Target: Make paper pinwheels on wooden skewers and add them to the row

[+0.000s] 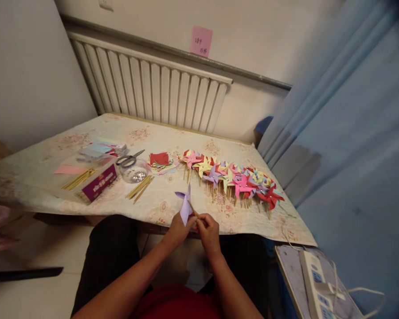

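My left hand [177, 230] and my right hand [209, 231] meet just in front of the table's near edge. Between them they hold a lilac paper pinwheel [185, 204] with a thin wooden stick [192, 207] behind it. The left hand's fingers pinch the paper from below. At the stick's lower end sit the right hand's fingertips. A long row of finished coloured pinwheels [234, 178] on sticks lies on the table beyond my hands, to the right.
The table [46, 173] has a floral cloth. On it lie loose sticks [140, 187], a clear round tub [134, 172], scissors [129, 158], a purple box [99, 182], paper squares [99, 148] and red paper [158, 158]. A power strip [314, 277] sits lower right. A radiator [153, 88] stands behind, and blue curtains [346, 133] hang right.
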{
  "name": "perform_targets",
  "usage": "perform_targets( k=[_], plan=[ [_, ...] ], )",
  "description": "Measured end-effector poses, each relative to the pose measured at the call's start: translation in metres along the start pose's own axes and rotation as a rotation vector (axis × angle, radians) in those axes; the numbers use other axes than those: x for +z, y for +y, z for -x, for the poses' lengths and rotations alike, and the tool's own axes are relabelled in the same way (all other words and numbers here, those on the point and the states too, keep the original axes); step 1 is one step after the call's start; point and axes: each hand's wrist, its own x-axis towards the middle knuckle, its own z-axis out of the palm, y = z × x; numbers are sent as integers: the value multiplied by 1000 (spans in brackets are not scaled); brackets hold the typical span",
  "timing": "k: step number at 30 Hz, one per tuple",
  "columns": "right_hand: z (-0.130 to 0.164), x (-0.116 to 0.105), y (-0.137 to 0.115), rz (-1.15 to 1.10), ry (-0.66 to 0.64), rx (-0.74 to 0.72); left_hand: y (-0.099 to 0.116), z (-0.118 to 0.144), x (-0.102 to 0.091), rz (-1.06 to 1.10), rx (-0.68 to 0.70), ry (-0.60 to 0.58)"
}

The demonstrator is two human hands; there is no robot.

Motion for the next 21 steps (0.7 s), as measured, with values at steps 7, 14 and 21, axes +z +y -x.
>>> perform_targets(
  k=[7,14,21],
  plan=[
    [1,2,5,17,0,-9,-10,-5,2,218,-31,-92],
    [2,3,3,55,10,-42,-12,-5,1,331,-59,-98],
    [0,5,3,39,-1,5,-12,-9,0,328,-73,-106]
  ],
)
